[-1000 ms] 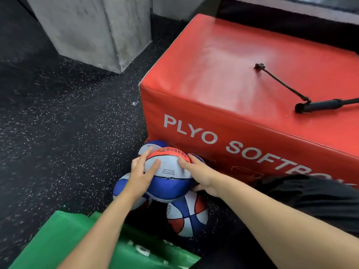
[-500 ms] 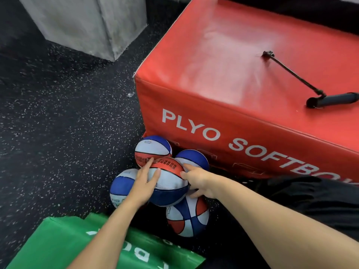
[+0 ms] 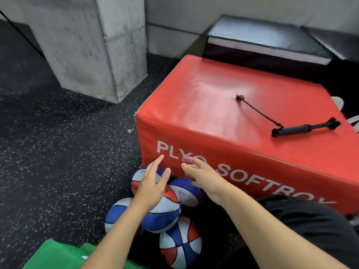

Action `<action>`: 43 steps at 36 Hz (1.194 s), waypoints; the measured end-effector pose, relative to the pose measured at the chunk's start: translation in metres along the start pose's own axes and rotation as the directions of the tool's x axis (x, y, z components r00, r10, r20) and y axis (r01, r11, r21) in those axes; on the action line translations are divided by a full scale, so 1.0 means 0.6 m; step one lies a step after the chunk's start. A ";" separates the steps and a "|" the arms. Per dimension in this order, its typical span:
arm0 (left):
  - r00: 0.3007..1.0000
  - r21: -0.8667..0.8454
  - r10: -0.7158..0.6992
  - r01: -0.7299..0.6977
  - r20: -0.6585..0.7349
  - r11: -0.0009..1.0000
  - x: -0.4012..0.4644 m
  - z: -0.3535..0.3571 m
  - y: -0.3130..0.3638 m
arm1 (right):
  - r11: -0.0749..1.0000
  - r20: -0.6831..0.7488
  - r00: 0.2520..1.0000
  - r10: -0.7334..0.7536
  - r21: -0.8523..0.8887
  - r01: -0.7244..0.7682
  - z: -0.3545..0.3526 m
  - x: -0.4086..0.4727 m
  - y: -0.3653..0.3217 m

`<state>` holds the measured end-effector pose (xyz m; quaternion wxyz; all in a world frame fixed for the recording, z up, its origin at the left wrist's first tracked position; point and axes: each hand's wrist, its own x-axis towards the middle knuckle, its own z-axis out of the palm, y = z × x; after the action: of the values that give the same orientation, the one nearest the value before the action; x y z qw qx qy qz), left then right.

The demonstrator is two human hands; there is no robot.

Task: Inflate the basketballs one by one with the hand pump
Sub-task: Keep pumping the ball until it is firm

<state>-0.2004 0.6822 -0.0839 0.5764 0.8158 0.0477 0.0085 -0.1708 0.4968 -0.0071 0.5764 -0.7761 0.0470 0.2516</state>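
Several red, white and blue basketballs lie in a heap on the floor against the red box. The top ball rests on the others, among them a front ball, a left ball and a right ball. My left hand hovers over the heap with straight fingers, holding nothing. My right hand is raised in front of the box's lettering, fingers spread and empty. The black hand pump with its hose and needle lies on top of the box.
The red PLYO SOFTBOX fills the right. A concrete pillar stands at the back left, and a black box behind the red one. A green soft box is at the bottom left. The floor is dark speckled rubber.
Both hands have let go of the top ball, which now rests on the heap. They have risen with fingers spread. The camera has tilted up.
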 end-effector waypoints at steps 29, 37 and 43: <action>0.497 -0.028 0.510 -0.697 0.702 0.716 -0.020 0.719 0.500 | 0.979 -0.877 0.480 -0.018 0.082 0.186 -0.689 -0.393 0.237; 0.406 0.030 0.466 -0.778 0.786 0.627 0.014 0.867 0.506 | 0.999 -0.871 0.489 0.038 0.038 -0.010 -0.836 -0.375 0.347; 0.408 0.034 0.456 -0.773 0.791 0.633 0.049 0.945 0.489 | 0.989 -0.852 0.504 0.145 0.109 -0.101 -0.901 -0.357 0.422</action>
<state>-0.1119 0.0551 0.0010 0.3196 0.8024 -0.4929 -0.1050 -0.2669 -0.1299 -0.0191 0.4759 -0.7805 0.3856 -0.1248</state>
